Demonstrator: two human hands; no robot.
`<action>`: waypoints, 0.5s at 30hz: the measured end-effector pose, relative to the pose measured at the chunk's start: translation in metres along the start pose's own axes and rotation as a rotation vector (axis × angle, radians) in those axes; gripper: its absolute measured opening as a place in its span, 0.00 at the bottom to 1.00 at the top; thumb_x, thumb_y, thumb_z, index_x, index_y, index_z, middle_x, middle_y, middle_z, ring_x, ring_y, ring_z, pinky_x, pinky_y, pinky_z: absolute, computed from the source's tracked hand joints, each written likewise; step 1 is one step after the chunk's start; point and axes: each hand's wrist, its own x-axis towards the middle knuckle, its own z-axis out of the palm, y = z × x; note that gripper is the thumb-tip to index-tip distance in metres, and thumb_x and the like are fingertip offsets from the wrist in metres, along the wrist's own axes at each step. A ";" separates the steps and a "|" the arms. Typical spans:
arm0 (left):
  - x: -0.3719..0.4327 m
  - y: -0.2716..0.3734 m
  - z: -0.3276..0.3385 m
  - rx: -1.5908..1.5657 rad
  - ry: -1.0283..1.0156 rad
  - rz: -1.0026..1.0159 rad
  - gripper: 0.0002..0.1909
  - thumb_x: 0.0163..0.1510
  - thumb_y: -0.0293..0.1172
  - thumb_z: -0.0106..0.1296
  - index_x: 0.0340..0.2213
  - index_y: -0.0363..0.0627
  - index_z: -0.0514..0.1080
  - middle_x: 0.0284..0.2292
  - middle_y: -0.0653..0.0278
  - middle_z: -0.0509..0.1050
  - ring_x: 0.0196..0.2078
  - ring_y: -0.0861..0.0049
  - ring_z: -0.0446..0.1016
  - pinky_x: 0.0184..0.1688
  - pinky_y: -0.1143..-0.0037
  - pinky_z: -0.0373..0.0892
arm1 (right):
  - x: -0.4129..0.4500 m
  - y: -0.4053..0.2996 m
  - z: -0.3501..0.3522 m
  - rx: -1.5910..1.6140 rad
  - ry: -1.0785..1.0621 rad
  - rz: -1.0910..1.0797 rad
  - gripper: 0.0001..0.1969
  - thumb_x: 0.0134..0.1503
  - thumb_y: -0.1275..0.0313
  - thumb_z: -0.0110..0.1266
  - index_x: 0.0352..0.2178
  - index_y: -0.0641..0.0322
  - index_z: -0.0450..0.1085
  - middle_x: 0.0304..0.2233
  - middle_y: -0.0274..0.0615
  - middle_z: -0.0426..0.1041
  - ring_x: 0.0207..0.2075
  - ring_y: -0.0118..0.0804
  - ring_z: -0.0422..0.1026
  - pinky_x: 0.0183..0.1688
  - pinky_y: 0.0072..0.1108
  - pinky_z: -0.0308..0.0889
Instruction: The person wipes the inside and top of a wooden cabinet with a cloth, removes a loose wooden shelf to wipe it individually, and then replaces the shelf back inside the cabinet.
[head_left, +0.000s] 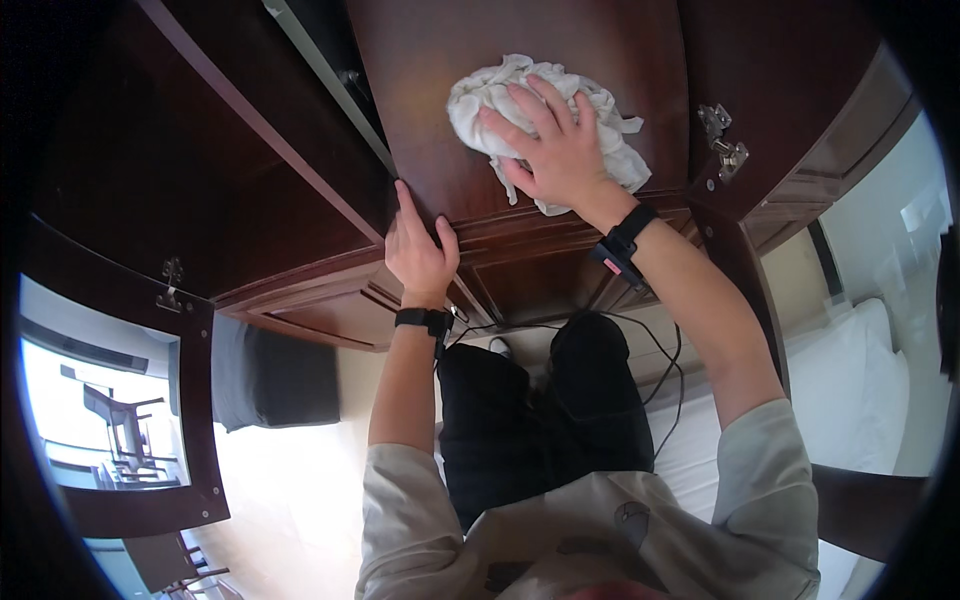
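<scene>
A crumpled white cloth (480, 90) lies on the dark reddish-brown wooden shelf (420, 45) of a cabinet. My right hand (559, 146) presses on it from above with the fingers spread; part of the cloth is hidden under the palm. Lower and to the left, my left hand (421, 251) rests against the shelf's front left corner, its fingers pointing up along the edge, with no object in it. Both wrists wear black bands with small devices.
Cabinet doors stand open on both sides, with metal hinges at right (724, 142) and left (171, 285). Lower panelled doors (547, 281) are below the shelf. A dark grey padded block (285, 375) is at lower left, a white pillow (862, 382) at right. Black cables (679, 367) hang beside my legs.
</scene>
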 end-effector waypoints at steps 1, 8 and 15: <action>0.000 0.000 -0.001 0.000 -0.009 -0.011 0.38 0.55 0.33 0.51 0.63 0.30 0.52 0.48 0.40 0.73 0.39 0.46 0.74 0.41 0.60 0.71 | 0.000 -0.001 0.001 0.016 0.003 0.009 0.33 0.45 0.58 0.60 0.56 0.31 0.67 0.59 0.36 0.61 0.63 0.43 0.58 0.56 0.45 0.52; 0.004 0.000 0.000 0.027 0.058 0.050 0.39 0.52 0.34 0.51 0.61 0.26 0.54 0.33 0.51 0.73 0.31 0.55 0.73 0.36 0.64 0.70 | -0.001 -0.001 0.001 0.015 -0.002 0.006 0.33 0.45 0.58 0.60 0.56 0.31 0.68 0.59 0.36 0.62 0.62 0.43 0.58 0.57 0.45 0.50; 0.009 0.008 0.000 0.004 0.014 -0.008 0.38 0.55 0.34 0.50 0.62 0.28 0.52 0.36 0.49 0.73 0.34 0.53 0.73 0.38 0.61 0.70 | 0.014 0.018 -0.001 0.031 0.004 -0.092 0.35 0.43 0.56 0.61 0.56 0.32 0.67 0.56 0.37 0.63 0.61 0.41 0.59 0.53 0.47 0.56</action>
